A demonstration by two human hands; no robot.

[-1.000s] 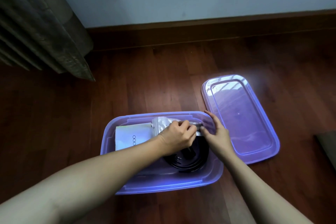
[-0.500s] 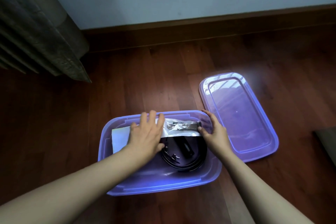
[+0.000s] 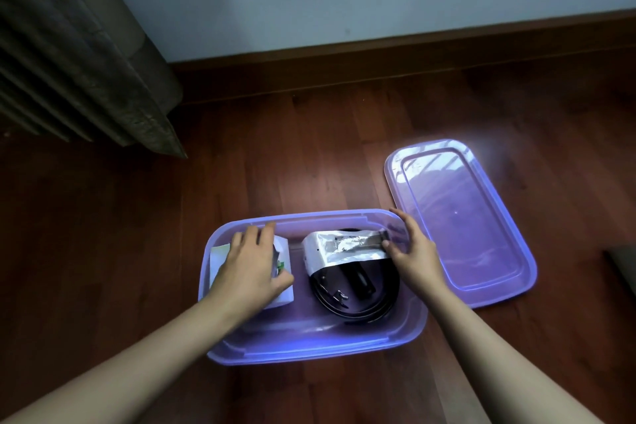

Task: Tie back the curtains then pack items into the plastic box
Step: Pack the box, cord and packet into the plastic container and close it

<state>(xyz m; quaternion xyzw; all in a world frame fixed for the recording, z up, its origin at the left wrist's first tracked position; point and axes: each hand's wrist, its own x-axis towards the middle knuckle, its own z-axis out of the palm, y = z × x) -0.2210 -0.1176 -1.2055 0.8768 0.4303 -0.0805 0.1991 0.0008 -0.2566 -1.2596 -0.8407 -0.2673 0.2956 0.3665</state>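
Note:
A purple plastic box [image 3: 309,344] sits open on the wooden floor. Inside lie a white paper packet [image 3: 284,286] at the left, a silvery foil bag [image 3: 344,249] in the middle and a coiled black cable [image 3: 358,293] under the bag. My left hand [image 3: 251,268] rests palm down on the white packet, fingers spread. My right hand [image 3: 413,251] touches the foil bag's right end with its thumb, the fingers resting along the box's right wall.
The box's purple lid [image 3: 461,220] lies flat on the floor to the right, touching the box's corner. A grey curtain [image 3: 79,55] hangs at the upper left. A wall with a brown skirting board [image 3: 395,55] runs behind. A dark object [image 3: 623,265] shows at the right edge.
My left hand let go of the foil bag and moved left onto the white packet. The foil bag now lies flat over the cable. My right hand stayed at the bag's right end.

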